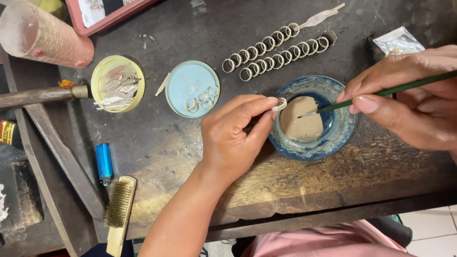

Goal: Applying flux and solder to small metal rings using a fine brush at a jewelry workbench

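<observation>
pinching ring (279, 104) in left hand (233, 138) over dish (340, 135) rim, near bench front edge; right hand (409, 100) pinches brush (381, 93). keep ring steady, touch tip w/ light dab only, avoid excess paste.

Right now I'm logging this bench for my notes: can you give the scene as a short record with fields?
Left hand: left hand pinches a small metal ring over the blue glass dish.
Right hand: right hand holds a green-handled brush, tip over the dish's tan paste.
Ring stock: two rows of rings lie beyond the dish; more lie in the pale blue lid.
Other items: yellow lid of metal strips, blue lighter, wire brush.
Surface: dark worn wooden bench.
</observation>
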